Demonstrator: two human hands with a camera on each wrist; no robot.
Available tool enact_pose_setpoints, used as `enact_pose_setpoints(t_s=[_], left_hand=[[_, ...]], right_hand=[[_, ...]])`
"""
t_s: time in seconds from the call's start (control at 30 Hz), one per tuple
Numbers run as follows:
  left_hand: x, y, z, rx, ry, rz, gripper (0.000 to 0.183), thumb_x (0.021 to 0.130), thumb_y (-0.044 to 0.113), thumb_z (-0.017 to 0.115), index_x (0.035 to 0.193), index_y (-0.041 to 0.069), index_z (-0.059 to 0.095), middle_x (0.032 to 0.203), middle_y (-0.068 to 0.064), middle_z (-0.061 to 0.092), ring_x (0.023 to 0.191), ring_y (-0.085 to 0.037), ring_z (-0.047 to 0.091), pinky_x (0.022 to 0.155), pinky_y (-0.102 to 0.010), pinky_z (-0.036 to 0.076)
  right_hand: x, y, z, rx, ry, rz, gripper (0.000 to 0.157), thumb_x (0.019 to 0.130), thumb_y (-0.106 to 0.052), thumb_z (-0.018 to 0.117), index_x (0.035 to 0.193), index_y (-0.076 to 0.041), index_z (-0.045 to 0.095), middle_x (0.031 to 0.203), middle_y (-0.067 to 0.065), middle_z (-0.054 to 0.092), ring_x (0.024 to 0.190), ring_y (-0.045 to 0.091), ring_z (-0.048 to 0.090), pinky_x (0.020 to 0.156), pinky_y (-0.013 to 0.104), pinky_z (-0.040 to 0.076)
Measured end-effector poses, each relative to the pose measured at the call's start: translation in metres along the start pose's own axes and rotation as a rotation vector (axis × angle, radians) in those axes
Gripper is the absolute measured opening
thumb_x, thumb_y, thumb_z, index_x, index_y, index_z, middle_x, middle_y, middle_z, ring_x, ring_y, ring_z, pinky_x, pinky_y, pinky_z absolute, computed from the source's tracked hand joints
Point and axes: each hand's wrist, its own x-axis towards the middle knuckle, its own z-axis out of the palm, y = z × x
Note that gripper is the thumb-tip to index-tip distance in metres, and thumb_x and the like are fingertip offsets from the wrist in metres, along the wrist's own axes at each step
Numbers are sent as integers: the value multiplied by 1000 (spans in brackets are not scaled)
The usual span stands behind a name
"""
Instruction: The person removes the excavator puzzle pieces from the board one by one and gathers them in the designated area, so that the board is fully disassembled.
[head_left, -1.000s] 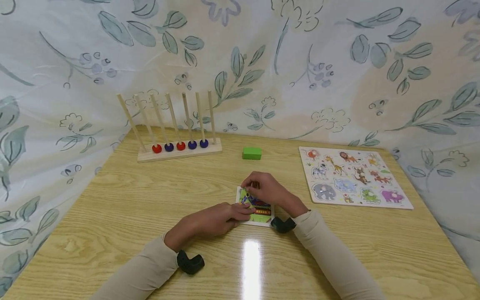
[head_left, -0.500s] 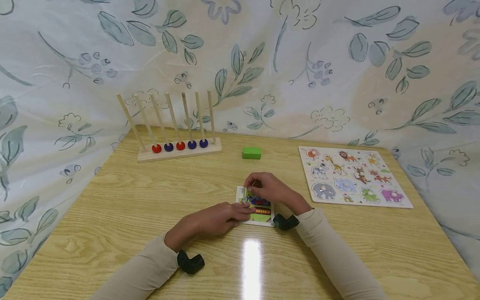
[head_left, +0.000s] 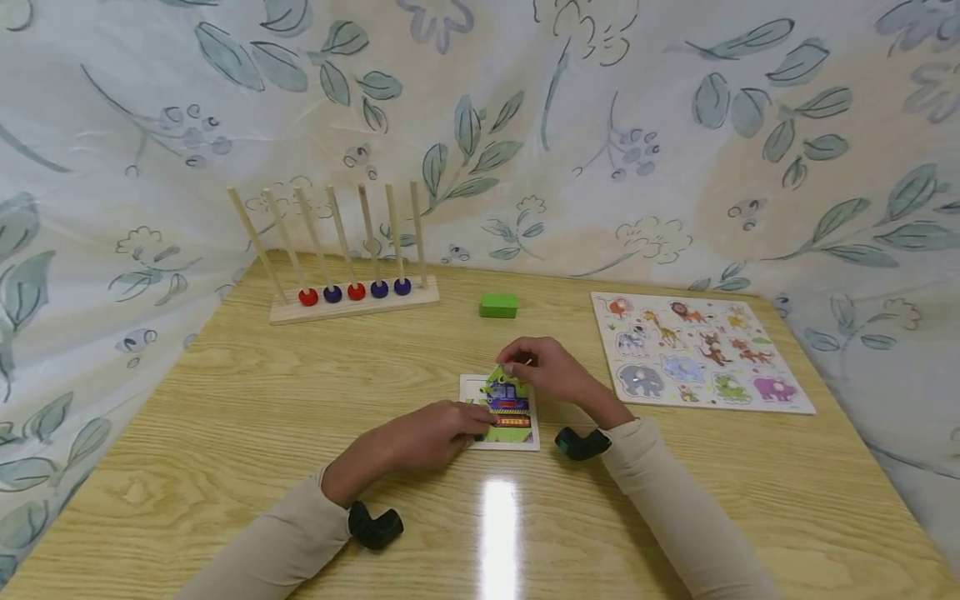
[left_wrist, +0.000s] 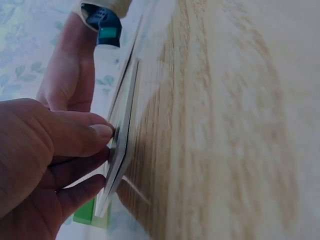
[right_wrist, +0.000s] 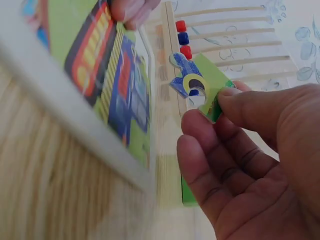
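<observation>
A small jigsaw puzzle [head_left: 512, 434] with a blue and red vehicle picture lies in a white-rimmed tray [head_left: 517, 447] at the table's middle. My left hand [head_left: 437, 429] rests its fingertips on the picture's left side; in the left wrist view the thumb and fingers touch the board near its edge. My right hand [head_left: 553, 369] pinches a puzzle piece [right_wrist: 212, 75] between thumb and fingers. The piece is light green with a blue part and a yellow-ringed dark circle, and is tilted up over the tray's upper left, where bare white shows.
A wooden bead stand [head_left: 352, 311] with upright rods and red and blue beads is at the back left. Behind the tray sits a green block [head_left: 498, 306]. An animal puzzle board [head_left: 701, 350] lies to the right. A patterned cloth [head_left: 480, 125] hangs behind the table.
My right hand has lifted the puzzle piece out of the tray's upper left and moved slightly right and back. My left fingers have slid a little left on the picture.
</observation>
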Motion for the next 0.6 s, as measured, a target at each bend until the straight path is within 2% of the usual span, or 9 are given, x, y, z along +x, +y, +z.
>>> enact_pose_setpoints(t_s=[0.13,0.23,0.37,0.47,0.6], left_hand=[[-1,-1,-2,-7,40,-9,27,99,3,54,121,3,68,131,-9,60,124,-18,53,98,-33,45],[-1,-2,-2,-58,33,-25,30,99,4,55,127,3,65,136,-9,56,128,-19,49,100,-34,44],[0,-2,-1,-130,-38,-26,37,98,6,57,135,4,58,152,-8,39,142,-25,28,108,-38,34],[0,-1,0,-156,-97,-36,42,99,8,56,140,5,52,158,-6,25,146,-25,13,112,-39,28],[-1,0,1,-160,-132,-47,44,100,9,54,143,3,48,160,-3,21,147,-20,9,113,-37,24]], right_hand=[[-6,3,-8,-29,3,-5,15,97,-5,60,107,-2,71,100,4,67,86,17,61,75,33,51],[-10,6,-14,-50,-4,-23,16,97,-4,60,106,-1,72,101,5,68,90,18,62,79,34,51],[-16,10,-23,-66,-29,-41,17,96,-1,59,106,0,72,101,7,69,92,20,62,79,36,50],[-19,12,-29,-77,-59,-41,19,96,0,57,107,1,72,102,8,68,91,21,62,78,36,50],[-23,14,-35,-87,-100,-18,20,96,2,57,108,1,72,101,7,68,90,19,62,76,34,50]])
